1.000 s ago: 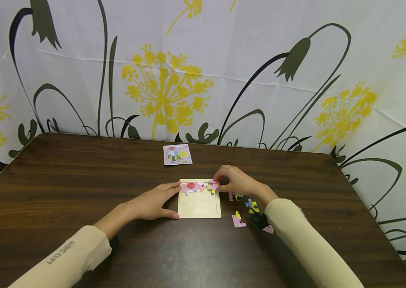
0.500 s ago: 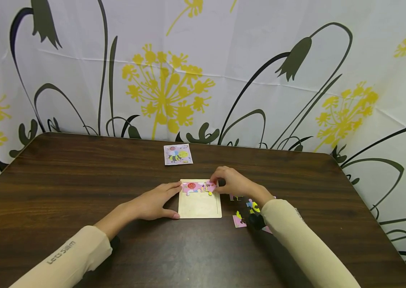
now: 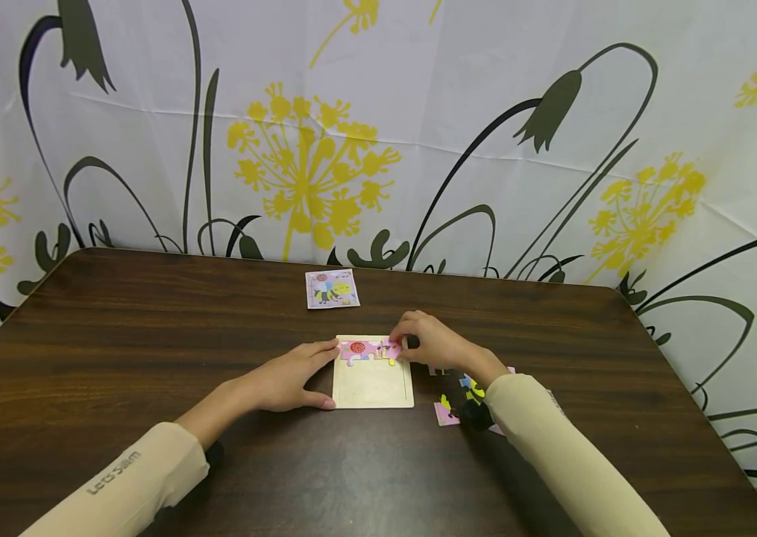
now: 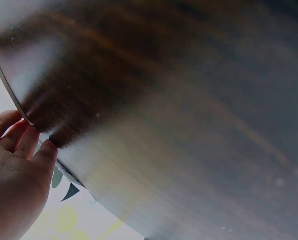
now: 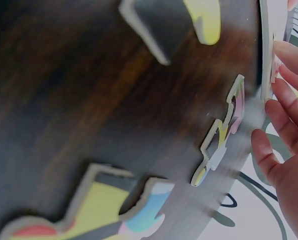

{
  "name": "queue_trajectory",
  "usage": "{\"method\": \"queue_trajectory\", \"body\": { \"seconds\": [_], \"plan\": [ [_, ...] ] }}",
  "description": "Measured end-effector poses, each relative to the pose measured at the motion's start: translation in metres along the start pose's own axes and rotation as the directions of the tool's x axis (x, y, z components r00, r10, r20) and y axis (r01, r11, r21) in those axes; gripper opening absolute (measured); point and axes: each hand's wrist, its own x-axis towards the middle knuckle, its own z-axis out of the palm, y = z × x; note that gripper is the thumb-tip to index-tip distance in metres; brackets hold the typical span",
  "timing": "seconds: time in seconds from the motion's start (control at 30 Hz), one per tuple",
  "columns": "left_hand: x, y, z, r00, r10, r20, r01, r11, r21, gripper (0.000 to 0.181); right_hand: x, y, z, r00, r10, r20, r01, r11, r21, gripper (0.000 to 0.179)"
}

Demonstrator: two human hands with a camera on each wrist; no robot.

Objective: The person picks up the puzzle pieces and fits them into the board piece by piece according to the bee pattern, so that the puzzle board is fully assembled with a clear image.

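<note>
A square wooden puzzle board (image 3: 371, 389) lies on the table, with joined pink puzzle pieces (image 3: 358, 350) along its far edge. My left hand (image 3: 282, 378) rests against the board's left side, fingertips at the far corner and thumb at the near one; the left wrist view shows its extended fingers (image 4: 26, 142) along the edge. At the far right corner, my right hand (image 3: 437, 341) pinches a pink puzzle piece (image 3: 388, 351) between thumb and index finger, and this piece sits right up against the pink ones on its left. Its right side is hidden by the fingertips.
Several loose puzzle pieces (image 3: 447, 412) lie right of the board, partly under the right forearm. A yellow and blue piece (image 5: 104, 200) shows large in the right wrist view. Behind the board lies a bee picture card (image 3: 332, 289). A flowered cloth (image 3: 472, 67) hangs beyond the table (image 3: 150, 321).
My right hand has moved slightly left with the pink puzzle piece, which has gone from overlapping the board's right rim to lying level beside the other pieces. The left hand has stayed in place.
</note>
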Motion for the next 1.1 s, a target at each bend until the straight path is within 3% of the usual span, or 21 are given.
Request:
{"method": "queue_trajectory", "body": {
  "seconds": [0.63, 1.1],
  "plan": [
    [0.0002, -0.0001, 0.0015, 1.000, 0.004, 0.001, -0.004, 1.000, 0.006, 0.079, -0.0023, -0.0001, 0.0008, 1.000, 0.005, 0.003, -0.005, 1.000, 0.007, 0.024],
    [-0.0001, -0.0011, -0.0003, 1.000, 0.013, -0.006, -0.013, 1.000, 0.014, 0.078, -0.0019, 0.0025, 0.0027, 0.999, -0.033, -0.011, 0.033, 0.999, 0.026, 0.022]
  ]
}}
